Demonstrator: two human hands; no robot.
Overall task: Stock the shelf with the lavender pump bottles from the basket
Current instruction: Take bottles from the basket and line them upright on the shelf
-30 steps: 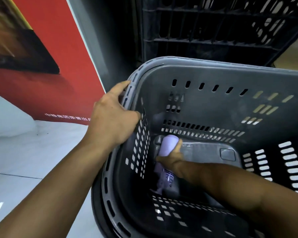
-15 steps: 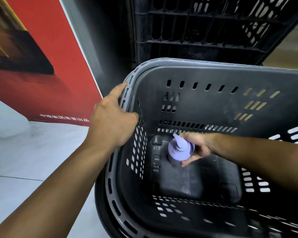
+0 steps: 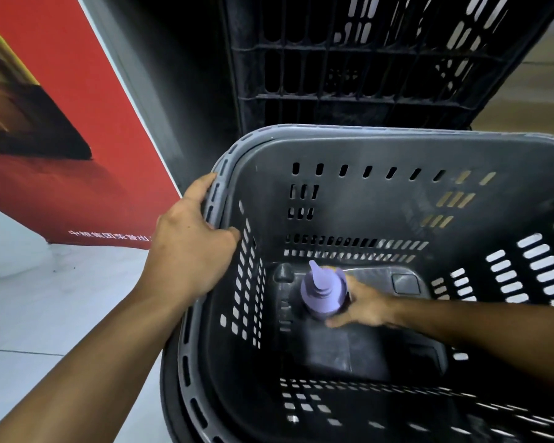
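A lavender pump bottle [image 3: 323, 294] stands upright at the bottom of a dark grey slotted basket [image 3: 349, 148], its pump nozzle pointing up toward me. My right hand [image 3: 363, 305] is deep inside the basket and grips the bottle's body from the right side. My left hand [image 3: 189, 241] grips the basket's left rim, thumb inside the wall and fingers over the edge. I see no other bottle in the basket. No shelf is in view.
A black plastic crate [image 3: 349, 59] stands just behind the basket. A red poster panel [image 3: 61, 139] leans at the left. Pale floor tiles [image 3: 45, 314] lie to the left of the basket.
The bottle lay on its side one second ago; my right hand has turned it upright and now holds it from the right. My left hand stays on the rim.
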